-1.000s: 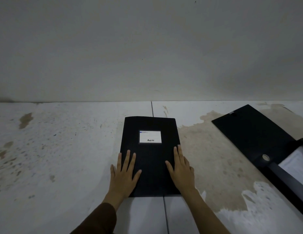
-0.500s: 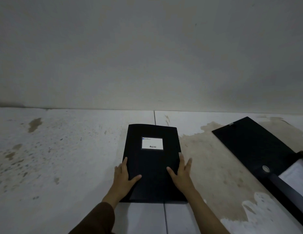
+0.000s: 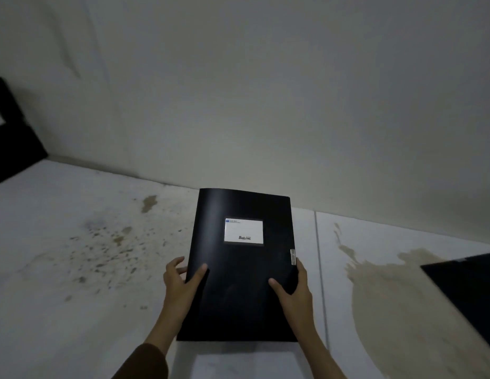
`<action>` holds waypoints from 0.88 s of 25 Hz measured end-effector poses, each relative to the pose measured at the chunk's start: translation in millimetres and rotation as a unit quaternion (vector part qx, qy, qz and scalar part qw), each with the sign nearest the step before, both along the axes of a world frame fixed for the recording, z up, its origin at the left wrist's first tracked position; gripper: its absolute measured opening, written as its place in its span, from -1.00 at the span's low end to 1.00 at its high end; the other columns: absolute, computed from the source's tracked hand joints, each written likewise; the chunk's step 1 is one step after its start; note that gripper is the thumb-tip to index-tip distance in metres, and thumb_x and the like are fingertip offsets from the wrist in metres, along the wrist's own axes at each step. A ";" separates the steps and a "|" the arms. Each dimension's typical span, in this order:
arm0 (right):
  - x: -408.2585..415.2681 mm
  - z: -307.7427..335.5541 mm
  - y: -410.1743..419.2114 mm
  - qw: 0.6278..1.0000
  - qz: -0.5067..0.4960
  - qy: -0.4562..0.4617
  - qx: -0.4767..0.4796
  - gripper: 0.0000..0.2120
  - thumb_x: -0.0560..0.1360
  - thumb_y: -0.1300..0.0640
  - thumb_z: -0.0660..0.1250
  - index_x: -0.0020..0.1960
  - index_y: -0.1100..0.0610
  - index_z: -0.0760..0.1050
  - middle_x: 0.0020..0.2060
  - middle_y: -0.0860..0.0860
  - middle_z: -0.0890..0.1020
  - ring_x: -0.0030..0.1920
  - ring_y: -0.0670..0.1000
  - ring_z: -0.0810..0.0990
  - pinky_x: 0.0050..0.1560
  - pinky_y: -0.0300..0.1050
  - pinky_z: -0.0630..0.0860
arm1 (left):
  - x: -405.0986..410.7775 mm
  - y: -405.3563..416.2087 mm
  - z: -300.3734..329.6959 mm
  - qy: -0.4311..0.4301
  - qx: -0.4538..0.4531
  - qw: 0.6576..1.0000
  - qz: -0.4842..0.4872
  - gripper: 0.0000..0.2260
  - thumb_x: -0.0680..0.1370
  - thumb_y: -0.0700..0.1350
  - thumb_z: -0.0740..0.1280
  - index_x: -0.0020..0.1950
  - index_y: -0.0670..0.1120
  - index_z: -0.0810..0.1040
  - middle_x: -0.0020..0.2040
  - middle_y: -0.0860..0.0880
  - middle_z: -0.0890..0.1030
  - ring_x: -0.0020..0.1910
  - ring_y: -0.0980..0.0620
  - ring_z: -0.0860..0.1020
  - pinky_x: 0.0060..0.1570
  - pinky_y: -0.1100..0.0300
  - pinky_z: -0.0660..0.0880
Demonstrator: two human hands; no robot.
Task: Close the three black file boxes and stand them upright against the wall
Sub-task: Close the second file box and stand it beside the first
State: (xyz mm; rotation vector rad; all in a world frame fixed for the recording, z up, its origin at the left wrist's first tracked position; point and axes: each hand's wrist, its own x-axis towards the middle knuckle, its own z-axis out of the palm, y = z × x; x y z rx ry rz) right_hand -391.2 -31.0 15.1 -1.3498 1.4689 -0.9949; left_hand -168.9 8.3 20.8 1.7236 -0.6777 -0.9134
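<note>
- Left hand [image 3: 181, 280] and right hand [image 3: 294, 283] each clamp a long side of the closed box [image 3: 238, 280], thumbs on the front cover, fingers curled behind. A brown sleeve [image 3: 145, 362] covers the left forearm.
- The box looks tilted, its far edge up towards the wall [image 3: 265, 91] and its near edge low over the stained floor [image 3: 88, 269]; whether that edge touches the floor I cannot tell.
- To do the step well, I judge: keep both grips level, swing the top on towards the wall, set the bottom edge down square just short of the wall so the box leans rather than slides.
- A small metal clasp [image 3: 292, 257] sits on the box's right edge just beyond the right hand; keeping fingers off it should keep the cover shut.
- The white label [image 3: 244, 231], beyond the hands, carries dark script, too blurred to read, and a small blue mark at its top left.
- Right of the box lies another black box [image 3: 468, 291], cut off by the frame; to the far left, a dark shape [image 3: 11, 138] stands by the wall.
</note>
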 end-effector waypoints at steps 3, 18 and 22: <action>69.6 17.9 -6.2 0.997 0.057 -0.025 -0.036 -0.28 0.40 0.12 0.44 0.44 -0.01 0.15 0.36 -0.07 0.37 0.31 -0.03 0.37 0.27 -0.15 0.35 | 73.2 7.5 28.9 0.035 -0.004 0.999 0.035 -0.42 0.42 0.08 0.40 0.37 -0.02 0.29 0.31 -0.15 0.37 0.09 -0.10 0.51 -0.04 0.09 0.52; 395.9 62.5 30.2 0.967 0.236 -0.053 -0.075 -0.30 0.44 0.24 0.38 0.46 0.03 0.11 0.41 0.00 0.31 0.39 0.03 0.29 0.40 0.05 0.29 | 361.6 123.7 100.3 0.085 -0.165 0.969 0.165 -0.62 0.42 -0.16 0.43 0.19 -0.11 0.43 0.08 -0.09 0.60 0.03 -0.10 0.59 -0.12 0.12 0.54; 443.8 66.7 19.5 0.958 0.272 -0.036 -0.077 -0.31 0.47 0.27 0.33 0.45 -0.03 0.06 0.43 -0.03 0.27 0.36 -0.07 0.26 0.43 0.10 0.25 | 401.8 118.6 102.0 0.059 -0.190 0.960 0.199 -0.64 0.42 -0.17 0.43 0.16 -0.09 0.44 0.05 -0.05 0.60 0.00 -0.06 0.60 -0.14 0.14 0.53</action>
